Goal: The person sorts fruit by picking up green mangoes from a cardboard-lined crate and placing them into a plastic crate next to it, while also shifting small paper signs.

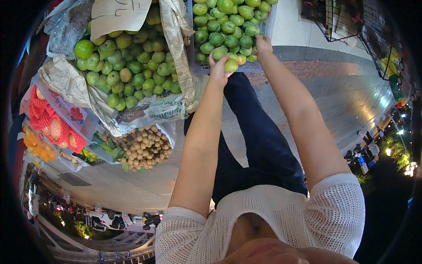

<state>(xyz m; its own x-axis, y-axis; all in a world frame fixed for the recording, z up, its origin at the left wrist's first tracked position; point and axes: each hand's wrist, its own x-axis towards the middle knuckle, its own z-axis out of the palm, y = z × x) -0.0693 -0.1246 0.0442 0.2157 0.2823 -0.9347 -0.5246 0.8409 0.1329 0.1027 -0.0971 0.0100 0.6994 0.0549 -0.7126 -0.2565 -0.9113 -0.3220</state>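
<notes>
My left hand (218,68) is at the near edge of a plastic crate (194,66) of green fruit (228,27). Its fingers and thumb close around a green fruit (219,53), and a yellow-green fruit (231,65) sits against the thumb. At the crate's right side is my right hand (264,48), with fingertips among the fruit by the rim. Whether it grips a fruit or the rim is hidden. One fruit (241,59) between the hands shows an orange-yellow patch.
Left of the crate, a paper-lined heap of green round fruit (132,72) carries a cardboard sign (120,16) with writing. Beyond are longans (146,148), fruit in red foam nets (56,127) and orange fruit (39,145). Wire racks (346,26) stand at right on the paved ground.
</notes>
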